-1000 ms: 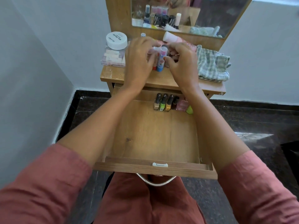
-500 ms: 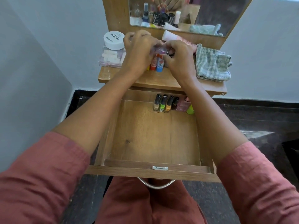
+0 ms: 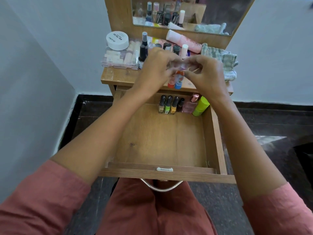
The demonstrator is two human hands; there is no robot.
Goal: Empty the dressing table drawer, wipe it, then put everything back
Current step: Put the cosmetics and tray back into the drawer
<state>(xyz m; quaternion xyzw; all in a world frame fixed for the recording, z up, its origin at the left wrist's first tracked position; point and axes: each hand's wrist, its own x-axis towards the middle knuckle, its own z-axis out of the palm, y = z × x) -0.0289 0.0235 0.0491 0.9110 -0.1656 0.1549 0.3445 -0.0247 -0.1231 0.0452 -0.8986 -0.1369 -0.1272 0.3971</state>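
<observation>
Floor (image 3: 271, 150): dark stone on both sides of the drawer, with a wider strip on the right.
Desk (image 3: 118, 77): wooden, set against the far wall. Near-left corner bare, the rest crowded up to the mirror frame.
Mirror (image 3: 220, 14): standing along the far edge of the desk, reflecting the bottles and cloth.
Drawer (image 3: 162, 174): pulled out toward the near side over the lap, front rim nearest. Side walls pass under the two forearms. Bare wood from the front rim up to a row of bottles at the far wall.
Handle (image 3: 160, 188): curved metal, hanging below the front rim.
Checked cloth (image 3: 225, 61): bunched at the far right of the desk, reaching its right edge.
Clear box (image 3: 120, 58): far left on the desk, just inside the left edge.
White jar (image 3: 117, 40): resting on the clear box.
Pink tube (image 3: 184, 41): lying on its side against the mirror frame, left of the cloth.
Left grip (image 3: 155, 68): above the middle of the desk, fingers curled round the small tubes from the left.
Right grip (image 3: 206, 73): fingers pinching the same tubes from the right, knuckles near the cloth.
Spray bottle (image 3: 143, 48): dark, upright, between the clear box and the left grip.
Green bottle (image 3: 201, 106): tilted in the drawer's far-right corner.
Pink bottle (image 3: 189, 106): just left of the green one.
Nail polish bottles (image 3: 167, 106): upright, side by side against the far wall, right of centre.
Small tubes (image 3: 176, 81): one red-ended, one blue-ended, held together between both grips over the desk's near edge. Upper parts blurred; contact with the desk impossible to tell.
</observation>
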